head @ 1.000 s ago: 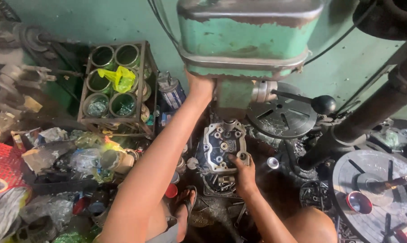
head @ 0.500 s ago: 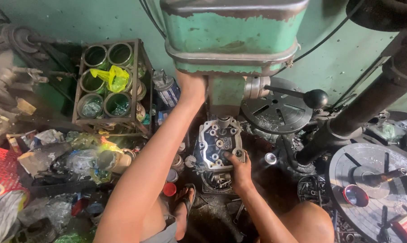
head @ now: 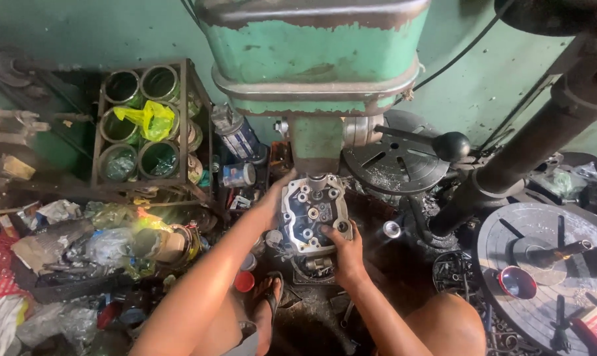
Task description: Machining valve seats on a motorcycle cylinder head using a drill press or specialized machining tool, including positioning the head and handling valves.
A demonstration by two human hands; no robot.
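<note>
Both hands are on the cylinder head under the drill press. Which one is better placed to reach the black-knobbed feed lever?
Probably the right hand: it grips the cylinder head at its lower right corner, on the same side as the feed lever. The left hand holds the far edge and would have to cross over.

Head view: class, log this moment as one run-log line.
left hand: on cylinder head left edge | right hand: grips lower right corner | above: green drill press

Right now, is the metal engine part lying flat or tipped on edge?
Flat: the engine part lies face up, its round ports showing, with the left hand and right hand at its sides.
</note>
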